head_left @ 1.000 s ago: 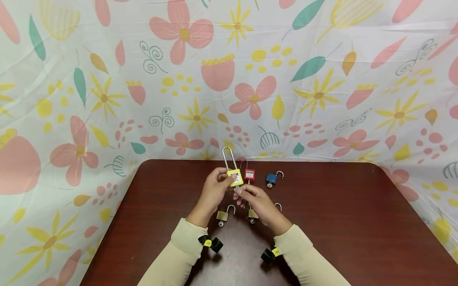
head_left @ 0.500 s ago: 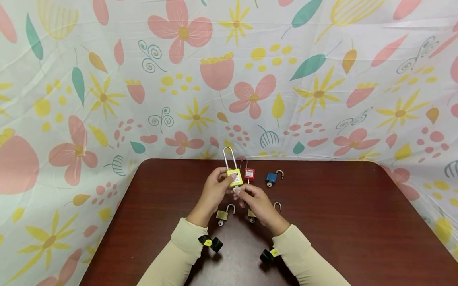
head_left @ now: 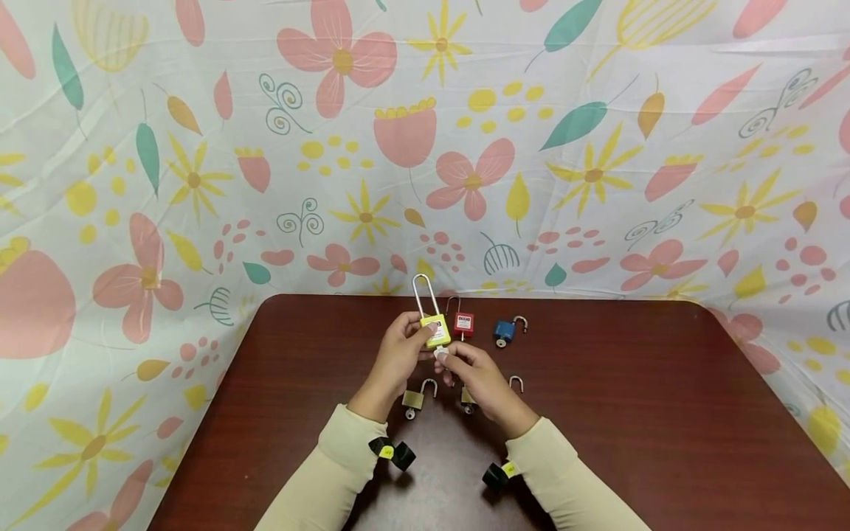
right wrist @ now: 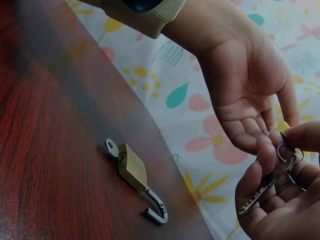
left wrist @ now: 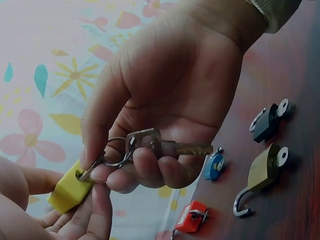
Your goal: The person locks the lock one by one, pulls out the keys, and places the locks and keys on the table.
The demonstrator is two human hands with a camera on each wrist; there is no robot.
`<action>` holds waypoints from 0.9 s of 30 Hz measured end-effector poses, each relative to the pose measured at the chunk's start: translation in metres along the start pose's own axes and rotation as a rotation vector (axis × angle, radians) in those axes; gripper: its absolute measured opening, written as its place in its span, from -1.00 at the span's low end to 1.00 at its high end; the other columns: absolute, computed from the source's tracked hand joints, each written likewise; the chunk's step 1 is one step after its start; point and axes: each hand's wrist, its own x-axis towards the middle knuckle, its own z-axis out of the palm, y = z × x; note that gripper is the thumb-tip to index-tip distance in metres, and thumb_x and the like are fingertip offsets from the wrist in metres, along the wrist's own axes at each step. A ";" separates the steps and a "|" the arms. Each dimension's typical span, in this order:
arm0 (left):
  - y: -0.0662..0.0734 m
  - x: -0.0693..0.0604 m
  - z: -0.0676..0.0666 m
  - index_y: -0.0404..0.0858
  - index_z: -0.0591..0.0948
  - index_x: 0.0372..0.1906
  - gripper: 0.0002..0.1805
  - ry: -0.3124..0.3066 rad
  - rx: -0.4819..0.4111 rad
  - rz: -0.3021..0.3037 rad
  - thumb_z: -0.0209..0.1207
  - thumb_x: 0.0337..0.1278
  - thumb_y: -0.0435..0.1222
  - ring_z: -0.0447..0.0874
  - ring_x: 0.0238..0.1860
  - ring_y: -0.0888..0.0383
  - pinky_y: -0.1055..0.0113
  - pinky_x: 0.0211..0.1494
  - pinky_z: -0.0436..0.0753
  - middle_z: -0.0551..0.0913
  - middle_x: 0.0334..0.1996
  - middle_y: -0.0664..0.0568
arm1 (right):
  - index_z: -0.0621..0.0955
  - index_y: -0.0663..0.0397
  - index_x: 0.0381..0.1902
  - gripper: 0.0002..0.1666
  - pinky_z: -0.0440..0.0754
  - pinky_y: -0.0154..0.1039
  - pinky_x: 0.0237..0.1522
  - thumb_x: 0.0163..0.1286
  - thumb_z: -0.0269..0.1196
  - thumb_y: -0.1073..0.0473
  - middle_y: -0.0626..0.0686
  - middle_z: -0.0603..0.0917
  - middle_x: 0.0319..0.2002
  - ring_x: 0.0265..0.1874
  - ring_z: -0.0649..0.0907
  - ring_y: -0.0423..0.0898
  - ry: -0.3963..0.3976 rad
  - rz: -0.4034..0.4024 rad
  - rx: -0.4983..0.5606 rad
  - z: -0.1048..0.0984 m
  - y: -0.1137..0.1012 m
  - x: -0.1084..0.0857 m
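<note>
My left hand point(head_left: 393, 350) holds a yellow padlock point(head_left: 438, 336), its thumb on the white label. The long silver shackle point(head_left: 425, 293) points up and away, both legs reaching the body. My right hand point(head_left: 481, 372) pinches the head of a key point(head_left: 441, 354) at the padlock's underside. In the left wrist view that key point(left wrist: 92, 166) sits at the keyhole of the yellow padlock point(left wrist: 71, 190). A ring point(left wrist: 117, 152) links it to a second key point(left wrist: 170, 146), which lies against the right hand's curled fingers point(left wrist: 150, 167).
Behind the hands lie a red padlock point(head_left: 463, 324) and a blue padlock point(head_left: 505, 331). Nearer are a brass padlock point(head_left: 412, 400) and another brass one point(head_left: 468, 398), partly covered by the right hand. A dark padlock point(left wrist: 265, 127) shows in the left wrist view. A patterned cloth point(head_left: 465, 169) hangs behind the table.
The right hand has shifted slightly left and covers more of the brass padlock beneath it. The key head has turned a little and looks brighter. The left hand and yellow padlock stay nearly still.
</note>
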 end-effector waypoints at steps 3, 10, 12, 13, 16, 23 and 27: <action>0.001 -0.001 0.001 -0.38 0.50 0.15 -0.67 0.002 -0.014 -0.002 0.15 0.41 -0.30 0.66 -0.33 0.24 0.26 -0.17 0.71 0.66 -0.12 -0.11 | 0.56 0.44 -0.20 -0.66 0.56 -0.23 -0.40 0.54 0.12 0.16 -0.03 0.62 -0.35 -0.49 0.56 -0.16 -0.007 -0.007 -0.005 -0.001 0.000 0.000; -0.002 0.000 0.003 -0.41 0.48 0.16 -0.68 0.015 -0.074 0.000 0.12 0.42 -0.34 0.66 -0.32 0.25 0.34 -0.20 0.69 0.65 -0.13 -0.07 | 0.56 0.44 -0.19 -0.67 0.56 -0.19 -0.39 0.54 0.11 0.17 0.03 0.64 -0.34 -0.48 0.57 -0.17 0.006 0.013 0.001 -0.002 -0.001 0.001; -0.003 0.001 0.004 -0.41 0.47 0.15 -0.68 0.020 -0.086 0.000 0.12 0.42 -0.34 0.66 -0.32 0.25 0.35 -0.20 0.69 0.65 -0.15 -0.05 | 0.56 0.43 -0.18 -0.67 0.58 -0.18 -0.37 0.55 0.11 0.17 0.03 0.66 -0.32 -0.46 0.58 -0.17 0.013 0.022 0.006 -0.002 -0.001 0.001; -0.003 0.001 0.005 -0.41 0.48 0.14 -0.69 0.025 -0.091 0.000 0.12 0.41 -0.35 0.66 -0.33 0.25 0.35 -0.21 0.68 0.65 -0.16 -0.04 | 0.56 0.43 -0.18 -0.67 0.58 -0.19 -0.35 0.55 0.11 0.17 0.02 0.67 -0.31 -0.45 0.58 -0.17 0.015 0.025 0.010 -0.002 -0.001 0.001; -0.003 0.000 0.006 -0.43 0.47 0.12 -0.70 0.035 -0.109 0.003 0.13 0.40 -0.36 0.66 -0.34 0.26 0.35 -0.23 0.68 0.65 -0.19 -0.01 | 0.55 0.46 -0.19 -0.66 0.58 -0.23 -0.35 0.54 0.10 0.17 -0.03 0.69 -0.30 -0.43 0.57 -0.18 0.017 0.020 0.029 -0.002 -0.001 0.001; -0.005 -0.001 0.010 -0.45 0.45 0.12 -0.70 0.057 -0.158 -0.007 0.12 0.39 -0.39 0.64 -0.36 0.25 0.36 -0.25 0.66 0.63 -0.20 0.01 | 0.50 0.51 -0.24 -0.66 0.49 -0.29 -0.40 0.51 0.12 0.20 -0.06 0.69 -0.32 -0.44 0.51 -0.18 0.027 0.003 0.067 -0.002 0.001 0.002; -0.007 -0.001 0.011 -0.45 0.44 0.11 -0.70 0.064 -0.181 -0.002 0.11 0.40 -0.38 0.64 -0.36 0.25 0.36 -0.24 0.65 0.62 -0.20 0.01 | 0.50 0.52 -0.23 -0.68 0.44 -0.32 -0.42 0.51 0.11 0.23 -0.07 0.70 -0.33 -0.46 0.49 -0.18 0.034 0.006 0.090 -0.002 0.001 0.002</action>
